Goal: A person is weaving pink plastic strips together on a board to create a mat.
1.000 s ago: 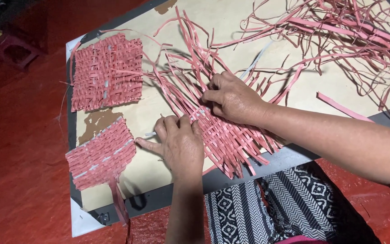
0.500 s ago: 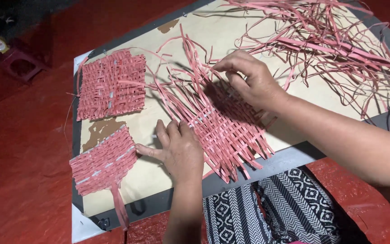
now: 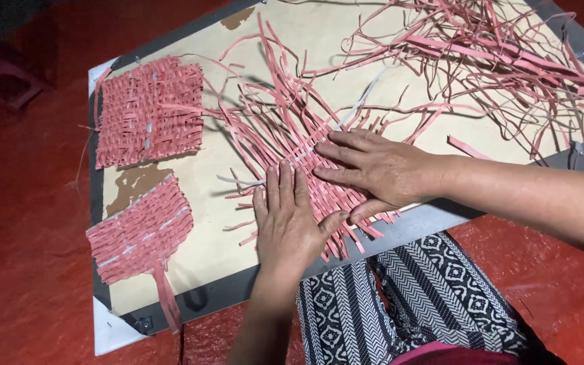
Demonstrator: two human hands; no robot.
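Observation:
A half-woven mat of pink strips (image 3: 285, 135) lies on a beige board (image 3: 217, 223) in front of me, loose strip ends fanning out toward the far side. My left hand (image 3: 292, 220) lies flat on the mat's near edge, fingers spread. My right hand (image 3: 373, 169) lies flat on the woven part just right of it, fingers pointing left. Neither hand grips anything.
Two finished pink woven pieces lie at the left: a square one (image 3: 149, 111) and a smaller one with a tail (image 3: 140, 233). A heap of loose pink strips (image 3: 501, 61) covers the far right. The board rests on a red floor (image 3: 21, 223). My patterned trouser leg (image 3: 414, 297) is below.
My right hand dropped from lifting a strip at the far side and now presses flat on the weave. My left hand shifted slightly right onto the mat.

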